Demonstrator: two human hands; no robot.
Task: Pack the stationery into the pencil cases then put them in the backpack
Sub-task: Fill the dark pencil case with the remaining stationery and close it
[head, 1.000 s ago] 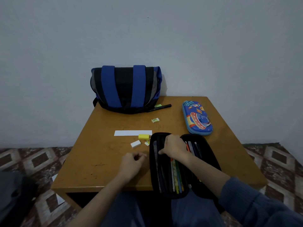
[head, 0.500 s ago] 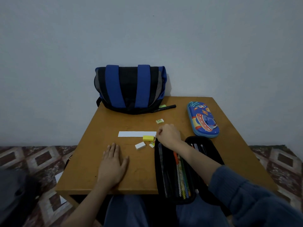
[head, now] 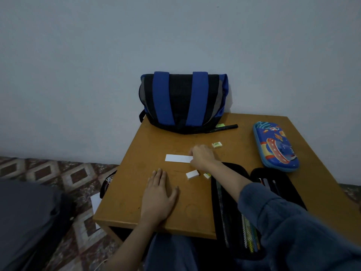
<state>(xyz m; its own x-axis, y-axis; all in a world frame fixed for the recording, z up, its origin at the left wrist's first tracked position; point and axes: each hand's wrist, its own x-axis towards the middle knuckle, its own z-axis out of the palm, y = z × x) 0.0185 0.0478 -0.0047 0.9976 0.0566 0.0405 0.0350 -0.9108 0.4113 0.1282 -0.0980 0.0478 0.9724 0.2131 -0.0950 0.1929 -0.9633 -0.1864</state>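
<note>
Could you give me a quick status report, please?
Left hand flat on table. Right hand curled at end of white strip, grip unclear. Black pencil case open; white eraser loose. Nothing blocking.

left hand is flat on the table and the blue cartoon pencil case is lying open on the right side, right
Not quite. The head view shows the blue cartoon pencil case closed on the right side; the open one is the black pencil case. The left hand does lie flat on the table.
</note>
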